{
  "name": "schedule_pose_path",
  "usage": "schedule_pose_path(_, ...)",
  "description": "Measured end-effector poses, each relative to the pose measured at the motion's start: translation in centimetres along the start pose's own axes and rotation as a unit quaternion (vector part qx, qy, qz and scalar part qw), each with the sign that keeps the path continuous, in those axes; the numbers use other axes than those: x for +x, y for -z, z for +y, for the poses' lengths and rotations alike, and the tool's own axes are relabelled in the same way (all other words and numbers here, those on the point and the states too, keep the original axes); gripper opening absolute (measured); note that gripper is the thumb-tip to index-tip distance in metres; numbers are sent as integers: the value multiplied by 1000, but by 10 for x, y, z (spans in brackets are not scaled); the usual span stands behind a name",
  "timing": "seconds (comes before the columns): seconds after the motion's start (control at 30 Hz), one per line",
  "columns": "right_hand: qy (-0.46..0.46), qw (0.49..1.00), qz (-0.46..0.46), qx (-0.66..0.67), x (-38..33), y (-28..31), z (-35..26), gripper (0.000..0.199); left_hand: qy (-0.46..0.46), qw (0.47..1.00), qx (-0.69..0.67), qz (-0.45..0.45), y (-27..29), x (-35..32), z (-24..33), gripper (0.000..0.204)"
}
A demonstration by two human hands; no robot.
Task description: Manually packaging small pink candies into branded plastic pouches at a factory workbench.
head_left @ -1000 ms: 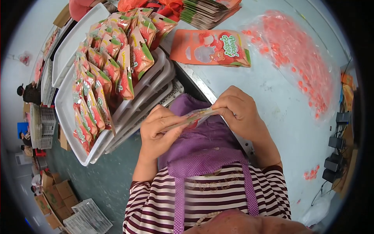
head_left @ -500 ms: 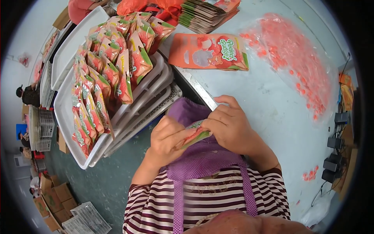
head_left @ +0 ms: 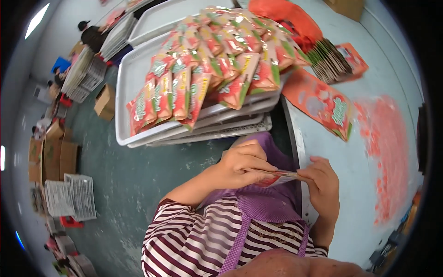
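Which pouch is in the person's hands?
The pouch pinched between left hand and right hand, before the purple apron; the other pouches rest in the tray or on the table.

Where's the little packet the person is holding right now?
In the head view, the packet is a bit right of and below the middle, held between the left hand and right hand, over the purple apron.

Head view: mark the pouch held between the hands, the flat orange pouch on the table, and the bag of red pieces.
Held pouch (head_left: 273, 180): head view, on its red face.
Flat orange pouch (head_left: 320, 104): head view, mid front panel.
Bag of red pieces (head_left: 388, 150): head view, middle of its side facing up.
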State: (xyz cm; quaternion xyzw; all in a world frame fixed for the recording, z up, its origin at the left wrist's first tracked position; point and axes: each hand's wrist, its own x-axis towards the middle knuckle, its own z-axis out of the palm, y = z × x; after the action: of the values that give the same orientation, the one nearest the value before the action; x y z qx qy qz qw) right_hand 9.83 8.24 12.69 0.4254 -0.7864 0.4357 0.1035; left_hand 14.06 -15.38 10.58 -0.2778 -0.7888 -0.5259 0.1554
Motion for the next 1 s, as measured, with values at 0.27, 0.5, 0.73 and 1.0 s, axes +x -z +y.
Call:
schedule_pose_path(0.27, -10, 989, 31, 148, -8, 0, 3, 13, 25, 978, -166, -124, -4, -35, -20, 61)
schedule_pose_path(0.5, -98, 977, 139, 131, -14, 7, 42, 24, 259, 935, 109, 217, 86, -75, 7, 28)
schedule_pose_path(0.73, -172, 960, 183, 124, -19, -9, 78, 15, 39, 787, 467, 402, 242, -46, -16, 37)
schedule_pose_path(1.0, -217, 954, 148, 146, -23, -22, 91, 13, 362, 877, 270, 165, 274, -101, -84, 71)
